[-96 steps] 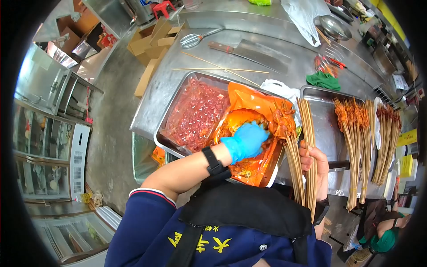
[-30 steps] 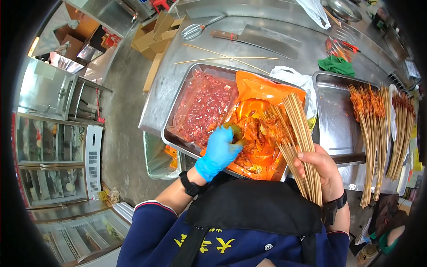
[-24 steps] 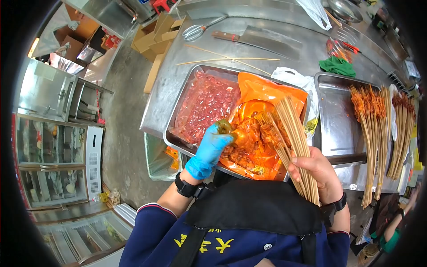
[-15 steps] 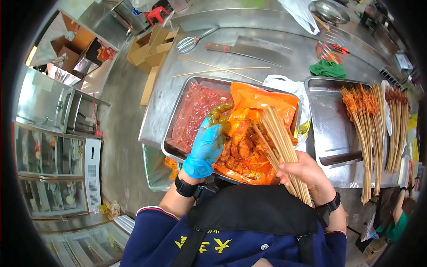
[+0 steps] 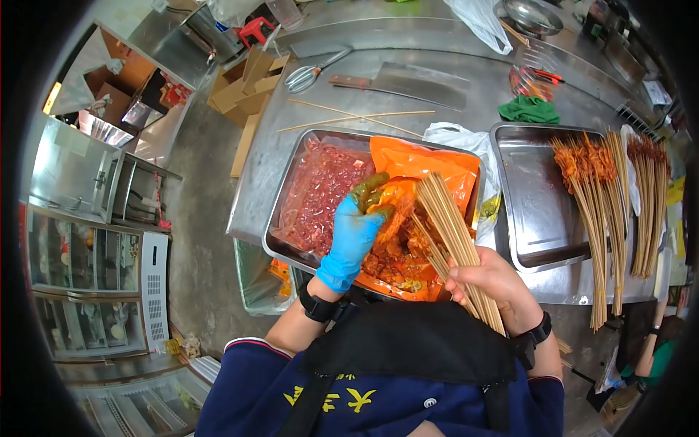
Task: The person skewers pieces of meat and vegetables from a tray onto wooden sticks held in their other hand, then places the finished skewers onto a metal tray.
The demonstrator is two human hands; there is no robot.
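Observation:
My left hand (image 5: 357,229), in a blue glove with brown-stained fingertips, is at the left side of an opened orange bag (image 5: 429,162). Its fingers are bent and apart, their tips against or close to the bag's mouth; nothing shows between them. Reddish marinated meat pieces (image 5: 386,255) lie in the bag. My bare right hand (image 5: 491,284) is closed around a bundle of wooden skewers (image 5: 455,233), which slants over the meat. Some skewers' upper ends reach into the meat. A clear bag of raw red meat (image 5: 320,189) shares the metal tray (image 5: 280,211).
A second metal tray (image 5: 510,189) stands at the right, with loaded meat skewers (image 5: 593,211) along its right side and more dark skewers (image 5: 648,211) beyond. A cleaver (image 5: 419,86), scissors (image 5: 309,75), loose skewers (image 5: 357,119) and a green cloth (image 5: 529,109) lie behind. A lined bin (image 5: 255,280) stands below left.
My left hand has moved slightly right and down, its fingertips closer to the orange bag's mouth. My right hand keeps the skewer bundle in nearly the same place. The view has shifted slightly.

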